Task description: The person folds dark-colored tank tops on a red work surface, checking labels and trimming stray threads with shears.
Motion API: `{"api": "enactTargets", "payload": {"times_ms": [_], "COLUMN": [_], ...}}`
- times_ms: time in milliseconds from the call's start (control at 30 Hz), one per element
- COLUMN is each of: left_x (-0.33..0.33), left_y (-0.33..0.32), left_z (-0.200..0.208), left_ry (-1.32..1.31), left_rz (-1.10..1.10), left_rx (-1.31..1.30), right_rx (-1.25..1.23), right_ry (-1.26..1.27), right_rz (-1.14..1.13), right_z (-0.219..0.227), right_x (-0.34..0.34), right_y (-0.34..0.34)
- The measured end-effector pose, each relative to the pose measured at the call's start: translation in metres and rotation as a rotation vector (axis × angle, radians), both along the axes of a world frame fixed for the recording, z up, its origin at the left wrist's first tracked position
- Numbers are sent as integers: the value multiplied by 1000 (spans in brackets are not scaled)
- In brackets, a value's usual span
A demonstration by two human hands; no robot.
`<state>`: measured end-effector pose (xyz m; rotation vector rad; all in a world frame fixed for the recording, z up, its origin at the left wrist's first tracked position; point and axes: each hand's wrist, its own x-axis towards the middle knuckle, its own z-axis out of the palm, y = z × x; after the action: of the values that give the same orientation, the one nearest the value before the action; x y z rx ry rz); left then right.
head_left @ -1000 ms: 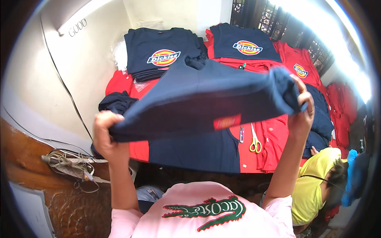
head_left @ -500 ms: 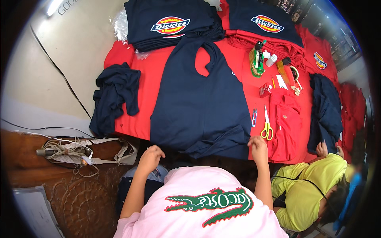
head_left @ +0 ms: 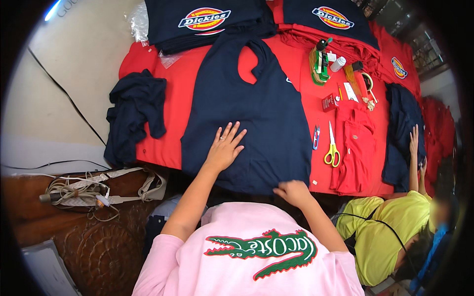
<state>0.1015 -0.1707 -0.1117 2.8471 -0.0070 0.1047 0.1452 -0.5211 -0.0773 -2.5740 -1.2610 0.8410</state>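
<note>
A navy sleeveless garment (head_left: 261, 118) lies spread over the red-covered table, its rounded opening at the far end. My left hand (head_left: 223, 152) rests flat on its near half, fingers spread. At the near hem, my right hand (head_left: 295, 193) has its fingers curled closed on the garment's edge; the fingertips are partly hidden. To the right of the garment are yellow-handled scissors (head_left: 332, 148) and small blue thread snips (head_left: 316, 137).
Stacks of navy (head_left: 207, 37) and red clothes (head_left: 331, 44) line the far side. A green tape dispenser (head_left: 319, 64) stands right of the garment. Crumpled navy cloth (head_left: 136, 116) lies left. At right, a co-worker in yellow (head_left: 390, 232) touches other navy cloth (head_left: 402, 133).
My left hand has moved from beside the near edge onto the garment. My right hand has shifted left along the hem, and the folded near right corner now lies flatter. The co-worker's hand has reached farther forward.
</note>
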Motion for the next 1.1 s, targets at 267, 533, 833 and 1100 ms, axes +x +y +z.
{"api": "enactTargets", "payload": {"times_ms": [267,533,833,1100], "left_x": [-8,-9,-71,13], "left_y": [-12,-89,91,4], "left_z": [-2,-14,12,27], "left_ry": [-39,27,71,-34], "left_rz": [97,-23,262,147], "left_rx": [-38,-9,141,-92], "right_rx": [237,636,252,619], "right_ry": [193,13,-430,-219], "right_rz": [-481,-115,-349,-312], "right_z": [56,-14,-26,-4], "right_x": [-14,17,74,78], "right_y": [-9,146,53,143]}}
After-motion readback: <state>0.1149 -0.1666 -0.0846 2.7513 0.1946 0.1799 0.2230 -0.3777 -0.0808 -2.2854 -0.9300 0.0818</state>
